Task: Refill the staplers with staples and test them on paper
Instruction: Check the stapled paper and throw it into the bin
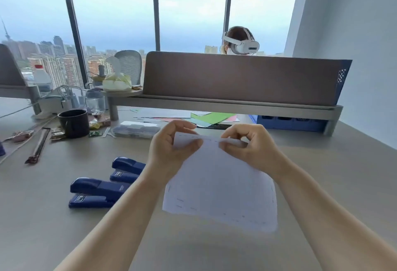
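Note:
I hold a white sheet of paper (221, 186) by its far edge, lifted off the desk; rows of staples run along its edges. My left hand (171, 148) pinches the far left corner and my right hand (251, 143) pinches the far right part of that edge. Two dark blue staplers lie closed on the desk to the left: the nearer stapler (96, 192) beside my left forearm, the farther stapler (126, 168) just behind it. A clear plastic box (136, 129) that seems to hold staples sits beyond my left hand.
A dark mug (74, 122), wrappers and a flat dark stick (38, 145) clutter the left. Coloured paper sheets (210, 118) lie under the shelf (214, 104) with its brown divider. A blue crate (290, 122) stands at the back right. A person wearing a headset (242, 43) sits behind the divider.

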`<state>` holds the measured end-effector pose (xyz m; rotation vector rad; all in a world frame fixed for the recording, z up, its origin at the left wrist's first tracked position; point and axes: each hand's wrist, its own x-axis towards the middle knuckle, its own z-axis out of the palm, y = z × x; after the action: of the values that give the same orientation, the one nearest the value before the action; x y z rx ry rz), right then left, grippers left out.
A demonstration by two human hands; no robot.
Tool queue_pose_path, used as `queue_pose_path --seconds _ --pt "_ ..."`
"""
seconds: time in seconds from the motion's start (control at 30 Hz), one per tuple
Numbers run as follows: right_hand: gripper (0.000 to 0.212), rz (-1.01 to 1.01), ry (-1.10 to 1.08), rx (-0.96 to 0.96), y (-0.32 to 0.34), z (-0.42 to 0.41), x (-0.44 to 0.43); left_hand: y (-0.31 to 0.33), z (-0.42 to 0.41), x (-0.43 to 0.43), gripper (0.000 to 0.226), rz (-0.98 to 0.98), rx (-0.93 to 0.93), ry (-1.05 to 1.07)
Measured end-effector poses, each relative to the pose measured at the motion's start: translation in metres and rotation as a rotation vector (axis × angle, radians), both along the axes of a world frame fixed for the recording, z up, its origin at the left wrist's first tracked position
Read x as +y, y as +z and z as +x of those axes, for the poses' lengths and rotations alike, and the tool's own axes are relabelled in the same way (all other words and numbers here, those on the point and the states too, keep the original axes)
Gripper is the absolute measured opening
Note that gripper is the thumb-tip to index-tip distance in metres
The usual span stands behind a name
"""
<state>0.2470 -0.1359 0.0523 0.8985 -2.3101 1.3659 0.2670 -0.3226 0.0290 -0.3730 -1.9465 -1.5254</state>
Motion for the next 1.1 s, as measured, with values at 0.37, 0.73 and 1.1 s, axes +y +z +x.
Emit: queue_pose_path --seconds 0.37,0.73,1.1 --pt "0.011 0.277 -0.408 0.699 -0.024 -0.003 0.053 -0.019 -0.016 0.026 0.017 -0.702 0.582 0.187" --pt "0.020 0.307 -0.502 0.531 -0.020 0.021 0.095 -0.008 -0.021 0.066 0.007 -0.414 0.513 0.018" --pt "0.019 0.098 -0.690 0.141 -0.030 0.045 0.158 -0.007 -0.030 0.135 0.080 -0.146 -0.159 0.001"
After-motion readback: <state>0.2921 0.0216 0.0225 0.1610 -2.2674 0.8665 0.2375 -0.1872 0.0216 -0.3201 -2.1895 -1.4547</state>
